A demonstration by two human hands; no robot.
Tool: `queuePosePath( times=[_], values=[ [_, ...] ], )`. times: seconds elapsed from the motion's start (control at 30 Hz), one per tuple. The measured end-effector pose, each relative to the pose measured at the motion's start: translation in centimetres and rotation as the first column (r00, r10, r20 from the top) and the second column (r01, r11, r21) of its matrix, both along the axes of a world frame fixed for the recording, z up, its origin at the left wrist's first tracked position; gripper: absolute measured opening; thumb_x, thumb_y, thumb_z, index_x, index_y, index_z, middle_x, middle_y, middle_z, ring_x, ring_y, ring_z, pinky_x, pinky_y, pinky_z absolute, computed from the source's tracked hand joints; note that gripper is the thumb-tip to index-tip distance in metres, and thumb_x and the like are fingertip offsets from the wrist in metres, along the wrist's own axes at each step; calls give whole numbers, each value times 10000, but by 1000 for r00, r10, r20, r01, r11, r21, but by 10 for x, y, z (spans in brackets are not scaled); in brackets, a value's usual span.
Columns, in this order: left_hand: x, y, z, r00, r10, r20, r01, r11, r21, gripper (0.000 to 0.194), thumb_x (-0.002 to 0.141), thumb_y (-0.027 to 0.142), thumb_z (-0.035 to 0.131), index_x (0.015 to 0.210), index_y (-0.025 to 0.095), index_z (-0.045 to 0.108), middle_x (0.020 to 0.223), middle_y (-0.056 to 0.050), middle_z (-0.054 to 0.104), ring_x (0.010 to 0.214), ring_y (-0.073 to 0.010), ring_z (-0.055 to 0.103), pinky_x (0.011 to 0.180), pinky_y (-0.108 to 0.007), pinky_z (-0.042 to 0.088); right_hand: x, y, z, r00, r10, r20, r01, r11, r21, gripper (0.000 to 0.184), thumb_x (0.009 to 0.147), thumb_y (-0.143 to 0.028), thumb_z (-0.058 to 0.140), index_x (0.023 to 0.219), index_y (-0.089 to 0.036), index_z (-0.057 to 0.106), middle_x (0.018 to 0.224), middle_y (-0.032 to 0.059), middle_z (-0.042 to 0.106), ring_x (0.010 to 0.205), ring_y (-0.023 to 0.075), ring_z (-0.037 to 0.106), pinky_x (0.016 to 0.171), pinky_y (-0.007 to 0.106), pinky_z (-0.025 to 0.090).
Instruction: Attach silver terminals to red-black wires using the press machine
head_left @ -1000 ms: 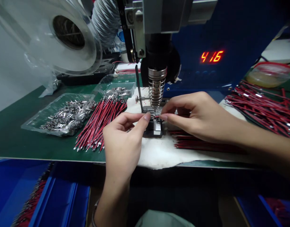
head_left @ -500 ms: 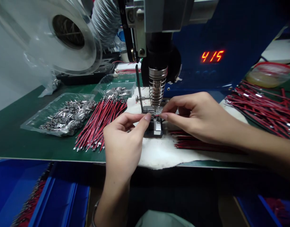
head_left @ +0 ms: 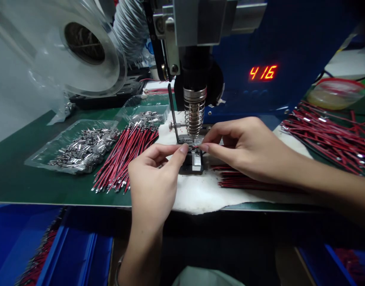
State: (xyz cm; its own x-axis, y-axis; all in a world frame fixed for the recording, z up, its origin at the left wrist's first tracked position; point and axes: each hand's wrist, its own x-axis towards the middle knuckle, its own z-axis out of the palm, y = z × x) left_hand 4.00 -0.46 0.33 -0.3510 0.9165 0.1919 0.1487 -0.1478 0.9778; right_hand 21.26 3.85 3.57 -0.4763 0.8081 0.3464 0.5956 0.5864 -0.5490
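Left hand (head_left: 154, 174) pinched at fixture (head_left: 196, 159) near front edge of counter (head_left: 57, 188), held item hidden; right hand (head_left: 248, 149) grasps red wire (head_left: 195, 147). Loose pinch could let wire slip askew.

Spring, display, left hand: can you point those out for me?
Spring (head_left: 194, 113): head view, on its middle coils.
Display (head_left: 263, 73): head view, on its lit middle digit.
Left hand (head_left: 154, 174): head view, on the middle of the hand.

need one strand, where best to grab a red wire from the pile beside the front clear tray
Probably pinch just behind a near metal tip, from the front of the table: these ends of the red wires fan out; far ends bunch by the back tray.
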Motion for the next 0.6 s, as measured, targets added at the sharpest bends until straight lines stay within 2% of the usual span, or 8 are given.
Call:
queuePosePath(
  times=[0.2,0.6],
  values=[
    [1,0,-1,1000,-11,13,11,1000,3,119,748,308,788,761,193,756,664,15,665,686,-103,649,627,-163,491,0,1,-1,1000,-4,-17,4,1000,-6,136,861,-235,629,783,-194,733,511,-54,563,431,75,428,542,271,357],
    [0,0,-1,1000,-6,-14,7,1000,3,112,756,310,780,766,201,756,657,14,662,660,-99,628,611,-173,479,0,2,-2,998,43,-37,-42,998,41,128,855,-203,622,797,-176,733,653,-27,664,507,82,501,539,260,369]
  ],
)
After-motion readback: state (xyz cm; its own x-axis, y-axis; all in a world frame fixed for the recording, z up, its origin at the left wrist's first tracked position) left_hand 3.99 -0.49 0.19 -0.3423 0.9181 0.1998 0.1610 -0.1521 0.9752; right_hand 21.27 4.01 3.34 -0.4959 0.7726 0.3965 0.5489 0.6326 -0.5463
